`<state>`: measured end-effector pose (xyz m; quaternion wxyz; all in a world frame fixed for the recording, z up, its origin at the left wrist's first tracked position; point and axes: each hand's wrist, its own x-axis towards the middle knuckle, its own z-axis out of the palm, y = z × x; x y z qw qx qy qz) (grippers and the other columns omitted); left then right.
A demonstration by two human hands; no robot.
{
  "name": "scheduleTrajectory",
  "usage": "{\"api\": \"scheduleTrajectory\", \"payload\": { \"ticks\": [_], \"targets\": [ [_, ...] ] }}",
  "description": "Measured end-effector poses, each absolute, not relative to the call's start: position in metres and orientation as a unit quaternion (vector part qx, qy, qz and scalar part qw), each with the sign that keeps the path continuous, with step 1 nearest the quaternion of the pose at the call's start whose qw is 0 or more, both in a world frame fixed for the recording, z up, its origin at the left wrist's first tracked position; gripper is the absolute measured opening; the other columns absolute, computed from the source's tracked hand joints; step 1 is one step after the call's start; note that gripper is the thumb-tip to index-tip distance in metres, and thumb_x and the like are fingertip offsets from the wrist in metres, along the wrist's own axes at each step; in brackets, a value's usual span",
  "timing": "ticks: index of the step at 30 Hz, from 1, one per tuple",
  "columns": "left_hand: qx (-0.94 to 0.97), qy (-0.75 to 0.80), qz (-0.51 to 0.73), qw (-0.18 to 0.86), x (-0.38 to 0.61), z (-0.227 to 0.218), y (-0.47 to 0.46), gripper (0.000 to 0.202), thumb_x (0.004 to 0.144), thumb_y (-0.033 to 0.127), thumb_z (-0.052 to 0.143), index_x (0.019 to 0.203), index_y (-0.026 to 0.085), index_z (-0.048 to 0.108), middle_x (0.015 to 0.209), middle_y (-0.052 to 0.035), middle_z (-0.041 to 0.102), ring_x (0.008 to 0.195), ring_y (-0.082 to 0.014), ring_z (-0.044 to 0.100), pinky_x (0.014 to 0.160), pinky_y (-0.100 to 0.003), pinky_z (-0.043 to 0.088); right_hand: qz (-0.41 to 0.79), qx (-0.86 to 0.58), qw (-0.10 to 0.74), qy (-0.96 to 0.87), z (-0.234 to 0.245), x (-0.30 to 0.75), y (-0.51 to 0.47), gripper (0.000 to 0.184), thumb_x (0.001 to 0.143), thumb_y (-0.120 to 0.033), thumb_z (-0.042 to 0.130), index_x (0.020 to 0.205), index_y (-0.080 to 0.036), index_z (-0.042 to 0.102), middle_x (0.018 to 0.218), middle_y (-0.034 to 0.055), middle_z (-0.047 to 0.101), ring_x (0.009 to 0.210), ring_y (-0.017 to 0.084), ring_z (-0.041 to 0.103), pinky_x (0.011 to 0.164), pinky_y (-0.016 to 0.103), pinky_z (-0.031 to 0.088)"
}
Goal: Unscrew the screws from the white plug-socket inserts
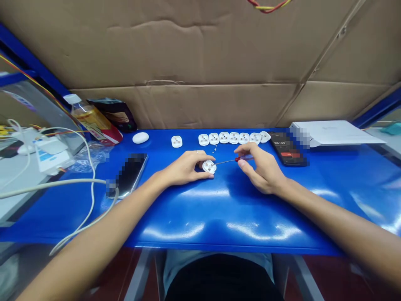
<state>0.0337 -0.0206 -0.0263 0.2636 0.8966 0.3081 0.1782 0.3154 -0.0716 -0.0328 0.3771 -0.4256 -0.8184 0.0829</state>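
Hands (191, 167) (262, 169) hold a white piece (209, 166) (left) and a screwdriver (237, 159) (right), blue tabletop (216, 213) stretching to its near edge (216, 248).

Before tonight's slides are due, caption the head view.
Left hand holds a white part, right hand a screwdriver pointed at it.

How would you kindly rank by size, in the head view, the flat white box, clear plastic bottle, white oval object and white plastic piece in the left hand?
White box
Plastic bottle
Oval object and plastic piece: too alike to rank
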Motion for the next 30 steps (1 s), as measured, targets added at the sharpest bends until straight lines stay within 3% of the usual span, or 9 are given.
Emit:
{"api": "scheduleTrajectory", "payload": {
  "ticks": [5,10,13,15,18,21,26,30],
  "targets": [
    [0.896,0.313,0.177,0.261,0.0343,-0.0254,-0.0214,0.050,0.094,0.049,0.079,0.133,0.020,0.072,0.125,-0.0083,0.077,0.111,-0.0264,0.072,0.096,-0.036,0.053,0.093,-0.452,0.361,-0.810,-0.0345,0.3145,-0.0714,0.010,0.106,-0.029,0.053,0.108,-0.024,0.061,0.092,0.0064,0.078,0.074,0.023,0.074,0.065,0.034,0.055],
    [0.897,0.308,0.177,0.263,0.0334,-0.0254,-0.0214,0.048,0.095,0.047,0.079,0.134,0.019,0.072,0.126,-0.0080,0.077,0.112,-0.0255,0.072,0.096,-0.035,0.053,0.083,-0.405,0.384,-0.826,-0.0325,0.3137,-0.0723,0.019,0.097,-0.022,0.058,0.117,-0.023,0.059,0.105,0.0092,0.077,0.088,0.026,0.075,0.077,0.038,0.060],
    [0.897,0.308,0.179,0.262,0.0329,-0.0261,-0.0210,0.050,0.094,0.049,0.079,0.133,0.019,0.072,0.125,-0.0085,0.077,0.110,-0.0257,0.072,0.095,-0.035,0.053,0.091,-0.426,0.363,-0.824,-0.0305,0.3145,-0.0723,0.009,0.103,-0.027,0.055,0.108,-0.023,0.062,0.098,0.0074,0.077,0.080,0.023,0.074,0.072,0.036,0.057],
    [0.896,0.308,0.183,0.261,0.0329,-0.0268,-0.0207,0.049,0.094,0.050,0.079,0.132,0.019,0.073,0.124,-0.0084,0.077,0.109,-0.0258,0.072,0.095,-0.035,0.054,0.090,-0.440,0.353,-0.821,-0.0305,0.3150,-0.0718,0.012,0.107,-0.029,0.053,0.102,-0.023,0.063,0.091,0.0059,0.077,0.074,0.021,0.072,0.068,0.033,0.055],
    [0.897,0.305,0.185,0.260,0.0330,-0.0276,-0.0206,0.048,0.095,0.050,0.078,0.131,0.020,0.073,0.122,-0.0081,0.077,0.108,-0.0257,0.072,0.094,-0.035,0.054,0.082,-0.418,0.367,-0.827,-0.0315,0.3152,-0.0713,0.010,0.104,-0.024,0.055,0.109,-0.023,0.063,0.099,0.0076,0.078,0.082,0.023,0.074,0.072,0.034,0.057],
    [0.897,0.304,0.188,0.262,0.0331,-0.0275,-0.0206,0.048,0.095,0.050,0.078,0.131,0.020,0.073,0.124,-0.0080,0.077,0.109,-0.0256,0.072,0.094,-0.036,0.054,0.084,-0.401,0.372,-0.833,-0.0317,0.3153,-0.0711,0.018,0.099,-0.022,0.058,0.117,-0.023,0.061,0.107,0.0099,0.077,0.089,0.025,0.075,0.077,0.037,0.060],
    [0.896,0.306,0.185,0.263,0.0330,-0.0267,-0.0206,0.048,0.093,0.049,0.080,0.131,0.020,0.073,0.122,-0.0077,0.077,0.109,-0.0255,0.072,0.094,-0.035,0.054,0.080,-0.436,0.360,-0.821,-0.0327,0.3150,-0.0706,0.011,0.106,-0.029,0.055,0.109,-0.023,0.064,0.097,0.0064,0.079,0.076,0.022,0.074,0.069,0.035,0.058],
    [0.897,0.302,0.188,0.262,0.0329,-0.0273,-0.0207,0.048,0.094,0.049,0.079,0.132,0.019,0.073,0.121,-0.0079,0.077,0.107,-0.0245,0.072,0.093,-0.035,0.054,0.075,-0.404,0.380,-0.829,-0.0324,0.3147,-0.0709,0.015,0.100,-0.023,0.058,0.114,-0.023,0.063,0.104,0.0079,0.079,0.085,0.024,0.075,0.075,0.037,0.059]
  ]
}}
